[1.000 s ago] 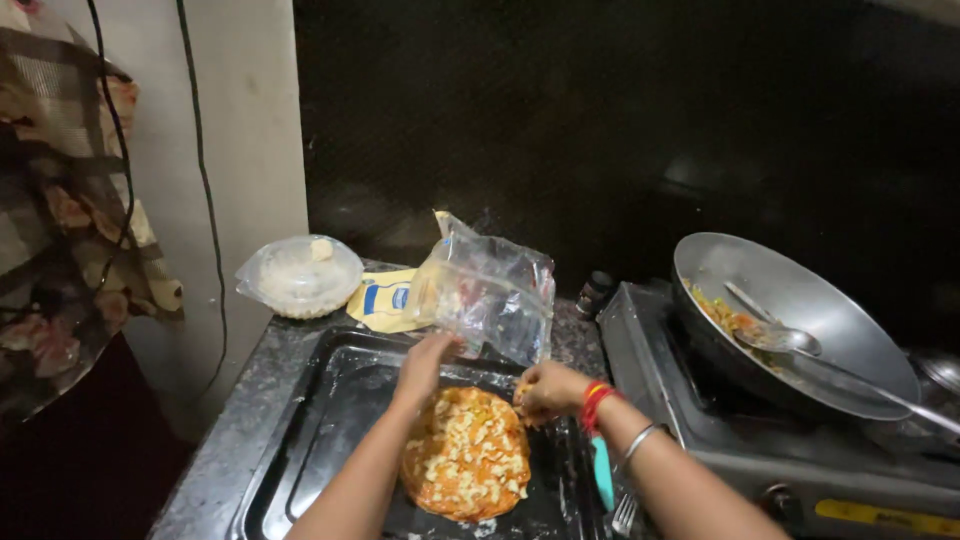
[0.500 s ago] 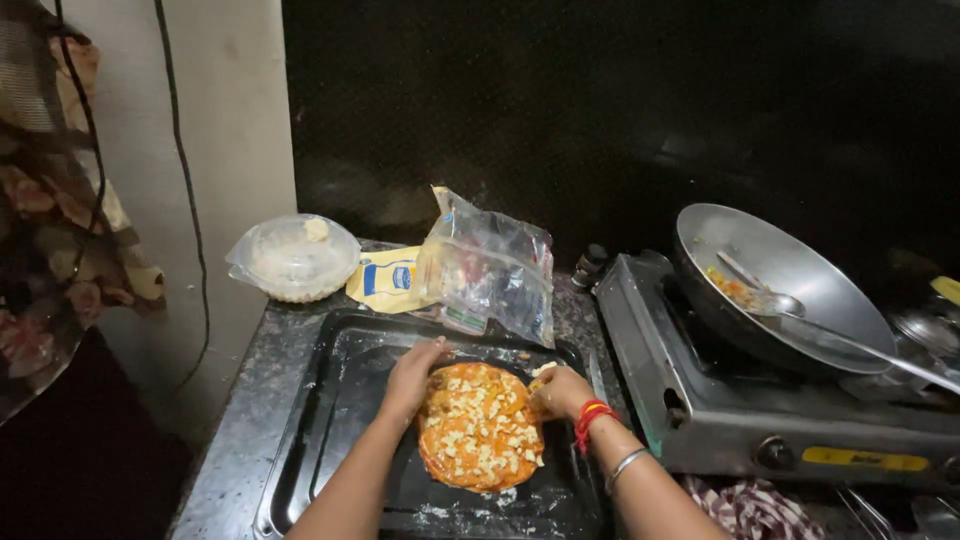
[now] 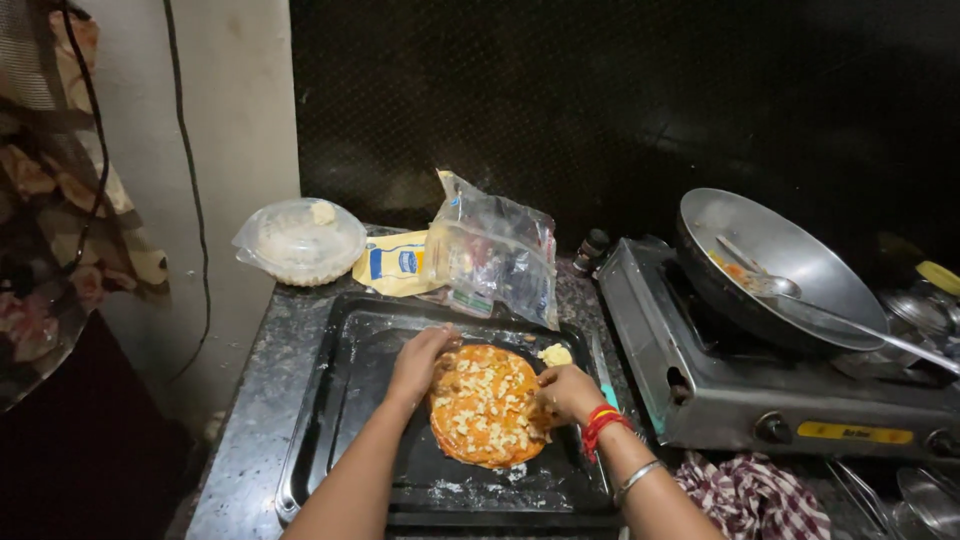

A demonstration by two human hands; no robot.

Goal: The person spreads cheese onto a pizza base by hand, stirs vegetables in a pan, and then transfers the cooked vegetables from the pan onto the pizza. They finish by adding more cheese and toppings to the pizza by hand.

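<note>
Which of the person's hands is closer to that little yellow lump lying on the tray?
Right. The right hand sits just below the yellow lump; the left hand is across the pizza, on its far edge.

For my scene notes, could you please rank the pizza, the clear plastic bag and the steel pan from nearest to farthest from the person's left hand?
From the left hand:
1. Pizza, touching it, on the black tray.
2. Clear plastic bag, just behind the tray.
3. Steel pan, far right, on the stove.
</note>
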